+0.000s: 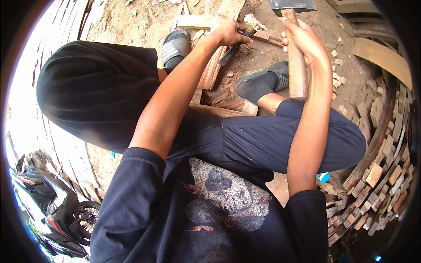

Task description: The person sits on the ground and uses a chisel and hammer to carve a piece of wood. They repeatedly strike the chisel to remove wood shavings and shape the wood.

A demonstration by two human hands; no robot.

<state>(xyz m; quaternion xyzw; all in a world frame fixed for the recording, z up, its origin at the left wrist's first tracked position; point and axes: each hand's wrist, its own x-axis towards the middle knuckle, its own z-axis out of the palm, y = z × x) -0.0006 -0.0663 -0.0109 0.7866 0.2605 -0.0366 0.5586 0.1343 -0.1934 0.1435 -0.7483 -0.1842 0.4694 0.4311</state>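
My left hand (230, 34) grips a dark chisel-like tool (229, 55) with a frayed, pale top (255, 23). Its blade points down-left over a reddish wooden plank (210, 74) lying between my feet; I cannot tell if it touches. My right hand (302, 44) is closed round the light wooden handle (296, 81) of a tool with a broad dark metal head (293, 6), held just right of the chisel.
My sandaled feet (175, 44) flank the planks on the dirt ground (123, 19). Wood offcuts (337, 79) lie at the right, beside stacked wood pieces (372, 184) and a curved board (381, 57). A motorbike (52, 201) stands at lower left.
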